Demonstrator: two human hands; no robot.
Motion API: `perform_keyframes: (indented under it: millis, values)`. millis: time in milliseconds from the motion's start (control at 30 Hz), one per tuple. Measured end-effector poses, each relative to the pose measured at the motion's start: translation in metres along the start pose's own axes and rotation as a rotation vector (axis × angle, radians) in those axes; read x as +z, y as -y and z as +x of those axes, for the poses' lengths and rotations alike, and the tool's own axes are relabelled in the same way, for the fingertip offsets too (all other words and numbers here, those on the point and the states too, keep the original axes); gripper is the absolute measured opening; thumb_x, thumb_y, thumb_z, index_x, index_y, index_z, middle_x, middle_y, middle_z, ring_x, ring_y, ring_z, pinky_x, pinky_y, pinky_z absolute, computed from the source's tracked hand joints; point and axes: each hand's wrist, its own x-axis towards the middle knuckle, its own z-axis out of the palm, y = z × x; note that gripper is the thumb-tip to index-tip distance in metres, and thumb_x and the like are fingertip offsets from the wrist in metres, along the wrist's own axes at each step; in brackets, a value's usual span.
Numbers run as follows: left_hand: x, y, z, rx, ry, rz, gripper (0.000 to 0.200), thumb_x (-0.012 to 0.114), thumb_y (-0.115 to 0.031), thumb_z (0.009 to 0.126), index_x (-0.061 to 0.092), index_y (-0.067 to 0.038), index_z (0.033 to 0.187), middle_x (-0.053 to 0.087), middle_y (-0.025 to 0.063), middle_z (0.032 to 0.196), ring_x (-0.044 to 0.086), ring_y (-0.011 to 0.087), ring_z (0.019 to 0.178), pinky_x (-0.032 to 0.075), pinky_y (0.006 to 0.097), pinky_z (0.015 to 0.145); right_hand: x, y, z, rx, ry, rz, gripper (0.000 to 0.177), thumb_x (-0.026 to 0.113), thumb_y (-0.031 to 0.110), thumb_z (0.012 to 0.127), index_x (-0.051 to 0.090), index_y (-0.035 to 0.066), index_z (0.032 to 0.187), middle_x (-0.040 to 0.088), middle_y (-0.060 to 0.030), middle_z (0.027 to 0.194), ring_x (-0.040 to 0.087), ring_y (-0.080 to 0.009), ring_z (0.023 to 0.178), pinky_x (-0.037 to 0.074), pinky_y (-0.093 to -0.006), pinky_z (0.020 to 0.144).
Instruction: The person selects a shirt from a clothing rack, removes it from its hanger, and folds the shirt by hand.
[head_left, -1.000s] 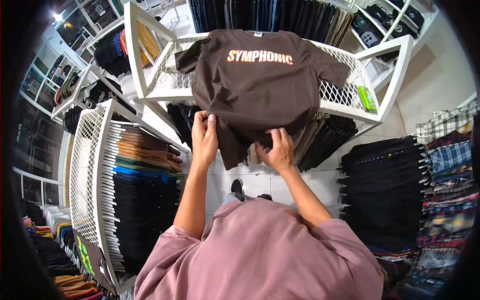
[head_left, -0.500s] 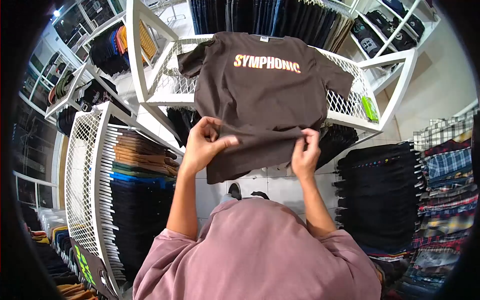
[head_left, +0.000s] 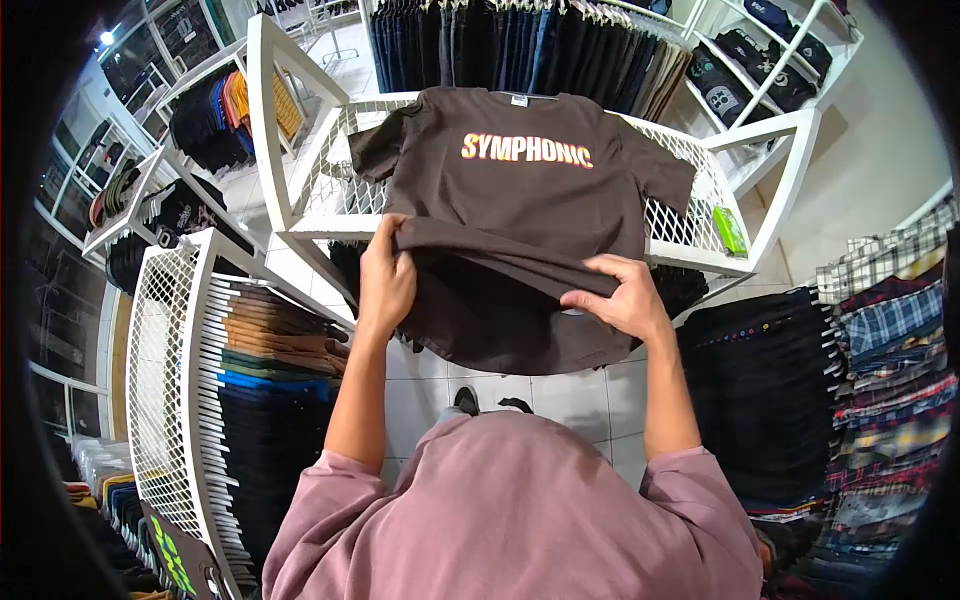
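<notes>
A dark brown T-shirt (head_left: 520, 190) with "SYMPHONIC" printed across its chest lies face up over a white mesh rack (head_left: 700, 240), its collar at the far side. My left hand (head_left: 388, 275) is closed on the front layer of the shirt near its left lower side. On the right, my right hand (head_left: 625, 298) pinches the same layer between thumb and fingers. The front layer is lifted, so the dark inside shows and the back layer hangs down over the rack's near edge. Part of my left fingers is hidden behind the cloth.
A bright green packet (head_left: 730, 232) rests on the rack's right end. Hanging trousers (head_left: 270, 340) fill a rail to my left. Black garments (head_left: 760, 400) and plaid shirts (head_left: 890, 380) hang to my right. Jeans (head_left: 500, 45) hang beyond the rack.
Both hands have taken hold of the shirt's front layer and raised it, opening the bottom. The left hand moved slightly up and left. The camera view has shifted a little.
</notes>
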Motion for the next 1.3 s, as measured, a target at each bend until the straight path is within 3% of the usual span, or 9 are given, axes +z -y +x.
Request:
perform_keyframes:
  millis: [100, 233, 333, 467, 533, 633, 833, 1000, 1300]
  values:
    - [0.009, 0.019, 0.021, -0.128, 0.217, -0.084, 0.023, 0.056, -0.007, 0.089, 0.06, 0.003, 0.109, 0.065, 0.0136, 0.091, 0.06, 0.0195, 0.085, 0.05, 0.0334, 0.079, -0.014, -0.022, 0.014, 0.028, 0.134, -0.354, 0.028, 0.076, 0.009, 0.087, 0.071, -0.007, 0.109, 0.074, -0.0198, 0.093, 0.073, -0.0286, 0.086, 0.055, -0.0349, 0.076]
    - [-0.011, -0.022, 0.055, 0.133, 0.568, 0.177, 0.069, 0.096, -0.033, 0.065, 0.064, -0.002, 0.117, 0.073, 0.0176, 0.104, 0.071, 0.0305, 0.103, 0.053, 0.0393, 0.09, -0.026, -0.044, 0.036, 0.136, 0.064, -0.016, 0.031, 0.075, 0.02, 0.094, 0.069, -0.009, 0.103, 0.072, -0.0173, 0.087, 0.065, -0.0212, 0.078, 0.052, -0.0349, 0.076]
    - [0.014, 0.015, 0.097, 0.215, 0.283, 0.469, 0.071, 0.092, -0.028, 0.068, 0.059, -0.005, 0.128, 0.07, 0.0229, 0.104, 0.068, 0.041, 0.103, 0.053, 0.0439, 0.088, -0.03, -0.042, 0.073, 0.114, -0.001, -0.088, 0.048, 0.081, 0.04, 0.088, 0.065, -0.005, 0.088, 0.065, -0.0113, 0.076, 0.055, -0.0172, 0.072, 0.048, -0.0332, 0.074]
    - [0.048, 0.007, 0.116, 0.442, -0.036, 0.725, 0.085, 0.086, -0.028, 0.075, 0.046, -0.015, 0.149, 0.053, 0.0148, 0.139, 0.05, 0.036, 0.128, 0.038, 0.0484, 0.107, -0.007, -0.06, 0.115, 0.061, -0.548, -0.747, 0.033, 0.075, 0.032, 0.091, 0.065, 0.006, 0.108, 0.06, -0.0186, 0.112, 0.064, -0.0394, 0.095, 0.053, -0.0469, 0.083]
    - [0.053, -0.005, 0.103, 0.523, -0.048, 0.591, 0.046, 0.074, -0.012, 0.079, 0.064, -0.011, 0.124, 0.056, 0.0171, 0.137, 0.049, 0.0385, 0.131, 0.037, 0.0506, 0.109, 0.01, -0.029, 0.117, 0.11, -0.615, -0.616, 0.03, 0.075, 0.027, 0.088, 0.062, 0.008, 0.106, 0.061, -0.0184, 0.11, 0.064, -0.04, 0.093, 0.052, -0.0483, 0.083]
    - [0.052, 0.006, 0.065, 0.528, 0.13, 0.536, 0.014, 0.062, -0.002, 0.075, 0.073, -0.007, 0.081, 0.054, 0.0179, 0.143, 0.038, 0.0414, 0.144, 0.027, 0.059, 0.118, 0.065, -0.012, 0.083, 0.22, -0.373, -0.341, 0.035, 0.077, 0.041, 0.087, 0.061, 0.009, 0.086, 0.069, -0.0131, 0.07, 0.07, -0.0385, 0.068, 0.053, -0.0502, 0.064]
    - [0.067, 0.06, 0.042, 0.371, 0.208, 0.398, 0.025, 0.06, 0.0, 0.083, 0.076, -0.011, 0.099, 0.05, 0.0209, 0.15, 0.036, 0.0421, 0.147, 0.025, 0.0605, 0.12, 0.15, -0.026, 0.065, 0.44, -0.245, 0.113, 0.042, 0.083, 0.03, 0.086, 0.054, 0.002, 0.075, 0.067, -0.0107, 0.066, 0.069, -0.0245, 0.06, 0.055, -0.0398, 0.059]
    - [0.071, 0.07, 0.04, 0.348, 0.217, 0.425, 0.05, 0.058, -0.001, 0.09, 0.064, -0.014, 0.138, 0.049, 0.0214, 0.151, 0.038, 0.0392, 0.147, 0.025, 0.0568, 0.122, 0.125, -0.034, 0.03, 0.693, -0.131, 0.778, 0.031, 0.077, 0.003, 0.089, 0.046, 0.009, 0.092, 0.067, -0.0067, 0.095, 0.07, -0.0145, 0.08, 0.061, -0.0278, 0.061]
    - [0.071, 0.063, 0.04, 0.268, 0.186, 0.294, 0.052, 0.065, -0.001, 0.091, 0.058, -0.01, 0.142, 0.056, 0.0187, 0.145, 0.043, 0.04, 0.144, 0.03, 0.0526, 0.12, 0.001, -0.012, -0.071, 0.727, 0.407, 0.875, 0.074, 0.08, 0.003, 0.084, 0.039, 0.0, 0.146, 0.072, -0.0103, 0.101, 0.071, -0.0148, 0.085, 0.059, -0.027, 0.07]
